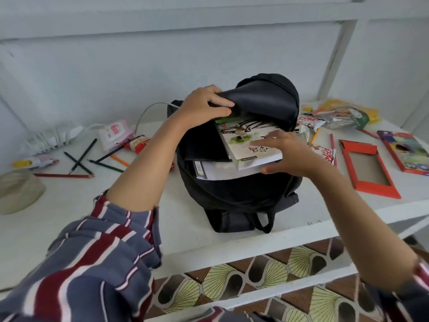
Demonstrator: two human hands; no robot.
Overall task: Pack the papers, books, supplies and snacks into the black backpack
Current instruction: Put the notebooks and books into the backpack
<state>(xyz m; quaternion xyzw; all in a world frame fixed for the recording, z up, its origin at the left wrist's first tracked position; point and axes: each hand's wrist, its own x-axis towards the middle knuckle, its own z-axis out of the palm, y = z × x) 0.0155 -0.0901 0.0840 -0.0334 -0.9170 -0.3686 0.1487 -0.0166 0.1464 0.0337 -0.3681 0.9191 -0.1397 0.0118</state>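
Note:
The black backpack (234, 196) stands open on the white table (116, 217). My left hand (204, 105) grips the bag's front flap (262, 98) and holds it lifted. A white book with a bird on its cover (243, 138) sticks halfway out of the opening, above other books and papers (213, 169) inside. My right hand (287, 154) rests on the book's near corner with fingers spread on the cover and thumb under the edge. Snack packets (343, 113) lie at the right back. Pencils (81, 159) are scattered on the left.
A red cardboard frame (348, 173) and a colourful pencil box (404, 149) lie at the right. A pink tissue pack (113, 133), a power strip with white cable (58, 135) and a pale bowl (18, 191) are at the left. Patterned floor tiles (232, 275) show below the table edge.

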